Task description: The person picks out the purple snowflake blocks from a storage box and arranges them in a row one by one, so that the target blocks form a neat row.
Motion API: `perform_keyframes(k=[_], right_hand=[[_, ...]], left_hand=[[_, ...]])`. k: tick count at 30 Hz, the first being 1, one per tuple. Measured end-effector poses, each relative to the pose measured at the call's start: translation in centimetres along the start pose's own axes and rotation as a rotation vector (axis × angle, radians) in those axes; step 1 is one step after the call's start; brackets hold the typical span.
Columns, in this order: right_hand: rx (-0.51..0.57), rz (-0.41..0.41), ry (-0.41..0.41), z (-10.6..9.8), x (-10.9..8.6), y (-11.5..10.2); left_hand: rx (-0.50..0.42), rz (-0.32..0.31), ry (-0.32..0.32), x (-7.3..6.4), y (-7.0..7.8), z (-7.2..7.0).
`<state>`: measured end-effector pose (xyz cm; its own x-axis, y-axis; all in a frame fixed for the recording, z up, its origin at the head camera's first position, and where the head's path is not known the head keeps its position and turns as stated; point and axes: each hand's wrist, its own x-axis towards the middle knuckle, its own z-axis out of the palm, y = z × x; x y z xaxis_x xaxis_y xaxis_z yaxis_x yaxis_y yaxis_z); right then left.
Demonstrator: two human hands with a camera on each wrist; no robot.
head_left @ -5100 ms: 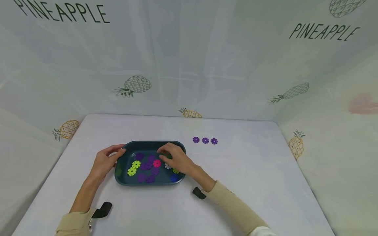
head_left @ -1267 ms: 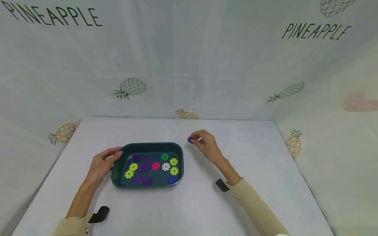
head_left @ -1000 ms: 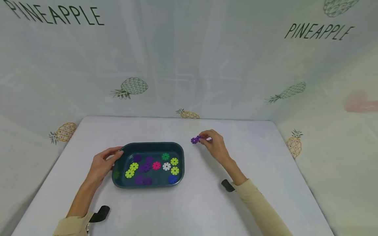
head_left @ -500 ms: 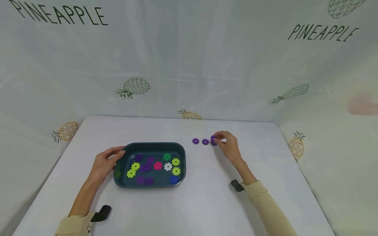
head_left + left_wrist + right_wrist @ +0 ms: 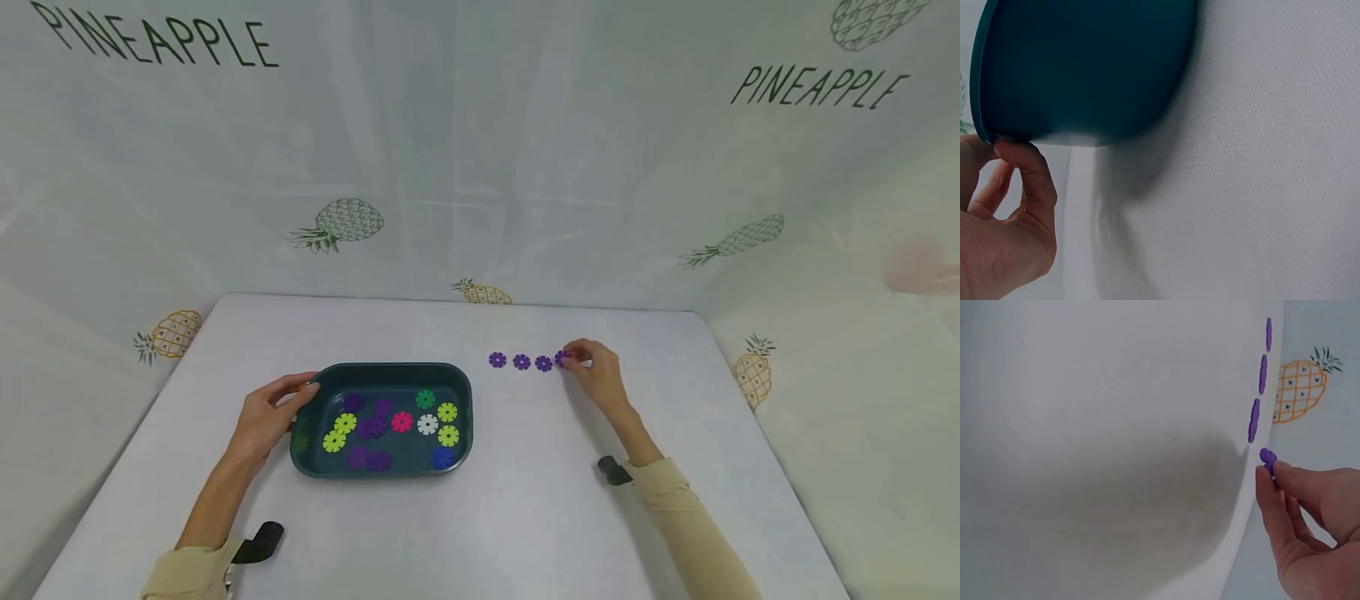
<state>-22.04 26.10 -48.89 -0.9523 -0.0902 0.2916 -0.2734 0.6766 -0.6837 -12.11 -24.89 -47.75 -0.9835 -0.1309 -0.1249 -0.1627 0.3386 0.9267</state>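
My right hand (image 5: pixel 600 375) pinches a purple notched plastic disc (image 5: pixel 1267 456) between thumb and fingertips, at the right end of a row. That row holds three more purple discs (image 5: pixel 521 362) lying flat on the white table, evenly spaced. In the right wrist view they show nearly edge-on. On the left, my left hand (image 5: pixel 264 412) grips the left rim of a dark teal tray (image 5: pixel 382 476), thumb and fingers pinching its upper left corner. The left wrist view shows the tray's wall (image 5: pixel 1085 69) with the fingertips right at its edge.
Inside the tray lie several purple discs (image 5: pixel 358 457), several yellow-green discs (image 5: pixel 333 441), a pink disc (image 5: pixel 402 422), a white disc (image 5: pixel 427 425), a blue disc (image 5: pixel 443 457) and green ones (image 5: pixel 425 399). Behind the table (image 5: pixel 525 517) hangs a pineapple-print cloth (image 5: pixel 525 150).
My right hand was in the tray earlier, then carried a purple disc out and moved rightward along the row to its right end. The left hand stays on the tray.
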Motion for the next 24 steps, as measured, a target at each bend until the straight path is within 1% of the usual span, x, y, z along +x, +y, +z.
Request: perform_keyframes(k=[4,8,15,19,24], right_hand=[[-0.013,0.038,-0.028,-0.2,-0.1,0.2],[-0.025,0.055,-0.051,-0.3,-0.2,0.4],[-0.056,0.102,-0.104,-0.5,-0.1,0.0],[-0.064,0.071,-0.098,-0.5,-0.1,-0.2],[-0.041,0.005,-0.085,-0.2,0.0,-1.1]], left_hand=[[0.000,-0.005,0.000,0.0,0.0,0.1],[0.004,-0.003,-0.001,0.0,0.0,0.2],[-0.006,0.009,-0.009,0.0,0.1,0.2],[-0.001,0.009,-0.005,-0.1,0.1,0.2],[0.008,-0.001,0.005,-0.1,0.0,-0.1]])
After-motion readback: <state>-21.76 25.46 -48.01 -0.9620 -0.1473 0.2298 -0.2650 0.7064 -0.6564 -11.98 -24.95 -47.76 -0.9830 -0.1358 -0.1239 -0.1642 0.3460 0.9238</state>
